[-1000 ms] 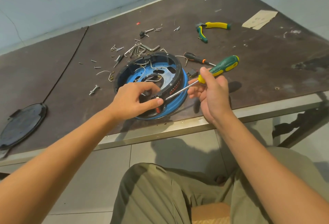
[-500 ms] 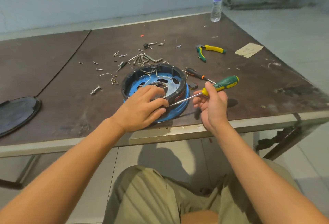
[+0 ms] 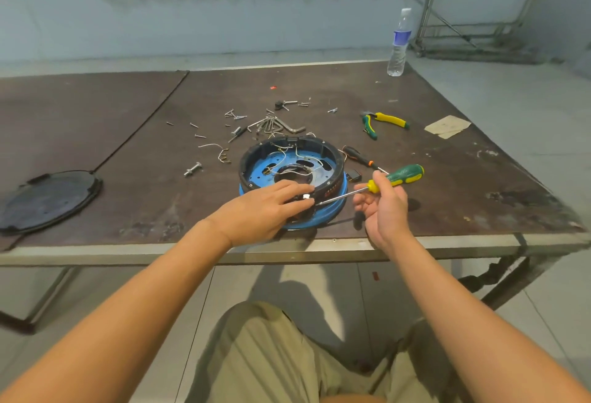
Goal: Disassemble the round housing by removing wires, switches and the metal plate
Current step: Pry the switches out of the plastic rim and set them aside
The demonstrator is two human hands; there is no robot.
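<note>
Brown table (image 3: 431,210) carries the housing (image 3: 334,162), wires (image 3: 300,154) inside; left hand (image 3: 259,214) lies on its rim, grip unclear; right hand (image 3: 387,207) pinches a screwdriver (image 3: 403,175); screws (image 3: 236,116) beyond.

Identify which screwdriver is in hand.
The green-and-yellow-handled screwdriver, gripped by the right hand; the black-and-orange-handled screwdriver lies untouched on the table.

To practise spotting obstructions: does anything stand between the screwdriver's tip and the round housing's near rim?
Nothing visible: the right hand's green screwdriver tip meets the round housing's near rim, beside the left hand gripping it.
</note>
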